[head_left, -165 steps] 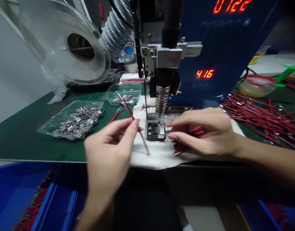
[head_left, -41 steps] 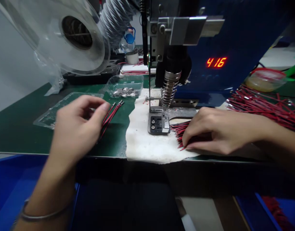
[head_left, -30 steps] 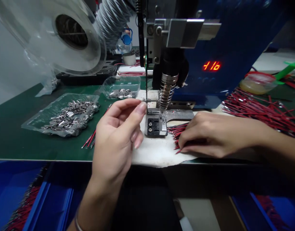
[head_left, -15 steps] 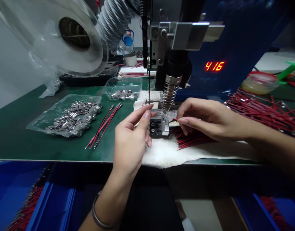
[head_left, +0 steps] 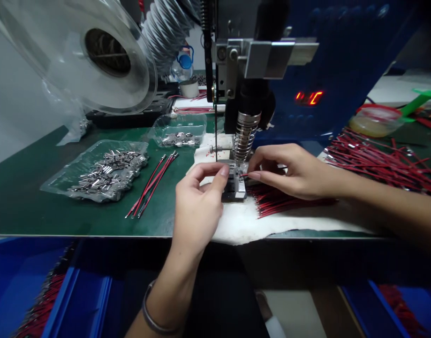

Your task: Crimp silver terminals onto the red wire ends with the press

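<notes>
At the jig's [head_left: 239, 192] three o'clock, the right hand [head_left: 294, 172] pinched a wire [head_left: 244, 175], mostly hidden; whether the left hand [head_left: 200, 199], at nine, gripped anything could not be determined.

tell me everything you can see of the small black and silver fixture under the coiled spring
The fixture is small and low, with a dark base and a bright, metallic-looking block at its front right. It sits roughly level over the white cloth, beneath the coiled spring. The left hand covers part of its left side; the right hand holds a red wire at its right edge. Whether the wire touches it is too small to tell.
</notes>
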Demonstrator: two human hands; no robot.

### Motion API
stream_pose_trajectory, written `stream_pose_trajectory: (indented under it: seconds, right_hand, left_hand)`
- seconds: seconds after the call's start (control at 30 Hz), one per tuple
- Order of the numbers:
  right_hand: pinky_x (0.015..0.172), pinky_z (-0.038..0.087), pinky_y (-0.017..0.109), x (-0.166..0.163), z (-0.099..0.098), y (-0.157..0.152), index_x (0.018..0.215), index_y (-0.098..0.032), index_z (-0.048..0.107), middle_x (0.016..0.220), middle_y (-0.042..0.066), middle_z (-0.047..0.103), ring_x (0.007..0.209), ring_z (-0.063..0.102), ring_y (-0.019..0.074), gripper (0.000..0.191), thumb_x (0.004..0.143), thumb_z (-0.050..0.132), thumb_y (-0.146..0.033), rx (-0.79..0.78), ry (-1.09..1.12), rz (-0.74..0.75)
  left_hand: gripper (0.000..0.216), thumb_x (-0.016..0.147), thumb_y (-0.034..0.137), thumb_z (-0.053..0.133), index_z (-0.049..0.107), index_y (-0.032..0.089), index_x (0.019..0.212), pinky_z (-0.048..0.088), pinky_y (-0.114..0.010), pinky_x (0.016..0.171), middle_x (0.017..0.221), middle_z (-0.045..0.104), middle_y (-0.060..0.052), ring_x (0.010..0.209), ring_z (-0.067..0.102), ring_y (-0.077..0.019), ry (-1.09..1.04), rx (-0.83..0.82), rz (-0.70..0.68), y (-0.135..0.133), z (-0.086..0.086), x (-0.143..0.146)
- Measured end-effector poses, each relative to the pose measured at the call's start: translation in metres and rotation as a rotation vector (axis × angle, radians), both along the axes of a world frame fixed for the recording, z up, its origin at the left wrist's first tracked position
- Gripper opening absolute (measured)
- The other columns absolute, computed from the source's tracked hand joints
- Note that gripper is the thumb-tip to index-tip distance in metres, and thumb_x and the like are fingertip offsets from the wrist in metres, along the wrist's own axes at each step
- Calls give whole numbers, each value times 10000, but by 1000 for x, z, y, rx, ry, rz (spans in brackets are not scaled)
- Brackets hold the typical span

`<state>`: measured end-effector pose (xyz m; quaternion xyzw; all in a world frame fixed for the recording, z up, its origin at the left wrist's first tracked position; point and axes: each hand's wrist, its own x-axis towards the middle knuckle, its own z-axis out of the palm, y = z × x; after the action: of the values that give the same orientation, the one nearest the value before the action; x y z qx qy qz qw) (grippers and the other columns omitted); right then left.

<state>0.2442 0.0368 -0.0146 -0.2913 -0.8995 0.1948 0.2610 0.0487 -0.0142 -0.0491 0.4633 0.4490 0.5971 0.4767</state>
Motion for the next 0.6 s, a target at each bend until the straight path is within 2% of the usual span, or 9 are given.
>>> stream_pose_trajectory:
  seconds: [0.13, 0.27, 0.4, 0.53, 0.6]
  right_hand:
    - [603, 419, 221, -1, 8, 21, 858, -120, 643, 768, 21, 644, 668, 548, 104, 222, 885, 604, -337, -172, -39, 129]
    - [605, 415, 220, -4, 12, 34, 887, -115, 652, 783, 16, 649, 679, 552, 98, 211, 885, 604, -321, -175, -89, 218]
    - [633, 437, 231, -3, 9, 29, 874, -114, 660, 793, 30, 664, 702, 572, 114, 221, 865, 637, -334, -144, -27, 176]
    - [586, 434, 228, 2, 6, 19, 856, -136, 663, 741, 20, 660, 634, 550, 109, 211, 866, 634, -345, -153, 37, 48]
    - [576, 429, 232, 4, 5, 16, 854, -141, 665, 745, 24, 664, 627, 548, 112, 217, 873, 624, -354, -128, 35, 15]
  left_hand:
    - [189, 816, 369, 700, 702, 200, 902, 268, -187, 333, 589, 508, 30, 375, 336, -44, -16, -14, 12, 0, -1, 1]
    - [205, 818, 372, 700, 715, 203, 932, 304, -190, 363, 555, 466, 42, 398, 335, -53, 11, -2, 50, -1, 0, 2]
    - [188, 829, 375, 687, 723, 215, 923, 307, -193, 378, 534, 468, 43, 404, 360, -61, 81, -5, 51, -2, 2, 2]
    - [191, 812, 366, 706, 704, 203, 911, 278, -190, 370, 705, 602, 5, 414, 359, -41, 117, -3, 57, -1, 3, -2]
    - [191, 803, 365, 715, 689, 201, 897, 263, -185, 372, 752, 617, -1, 417, 345, -33, 125, -3, 59, -1, 3, -4]
